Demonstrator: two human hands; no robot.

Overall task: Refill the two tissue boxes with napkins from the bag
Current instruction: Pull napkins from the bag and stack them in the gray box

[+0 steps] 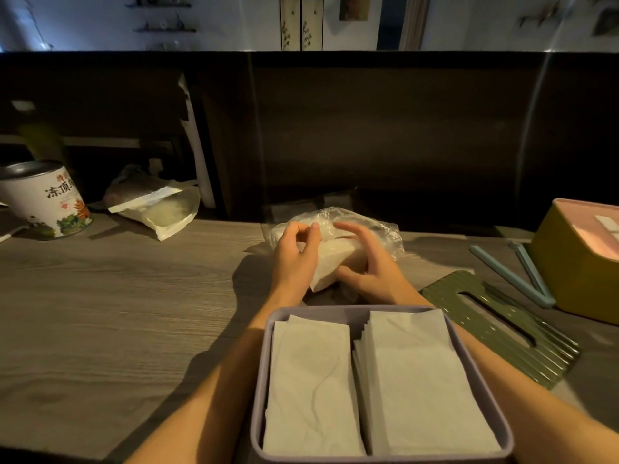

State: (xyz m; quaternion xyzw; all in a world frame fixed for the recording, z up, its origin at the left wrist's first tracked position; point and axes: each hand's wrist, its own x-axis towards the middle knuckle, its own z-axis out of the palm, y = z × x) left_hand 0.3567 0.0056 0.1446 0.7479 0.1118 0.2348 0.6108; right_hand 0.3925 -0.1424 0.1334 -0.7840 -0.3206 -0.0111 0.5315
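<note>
Napkins, a white folded stack point(330, 262), sit half out of a crinkled clear plastic bag point(375, 229) near the middle of the grey wood-grain worktop point(117, 296), towards its back edge. The left hand point(293, 254) grips the stack's left side, fingers curled over its top. The right hand point(366, 264) holds the right side, thumb tucked under the front and fingers spread over the bag. At the front edge, between the forearms, an open lilac plastic tissue box point(264, 380) holds two side-by-side piles of white napkins. A ribbed green slotted lid point(509, 336) lies just right of it. A yellow tissue box with a pink top point(576, 262) stands at the right edge, with a pale blue clip point(512, 276) beside it. A printed white tea tin point(47, 199) stands at the back left.
</note>
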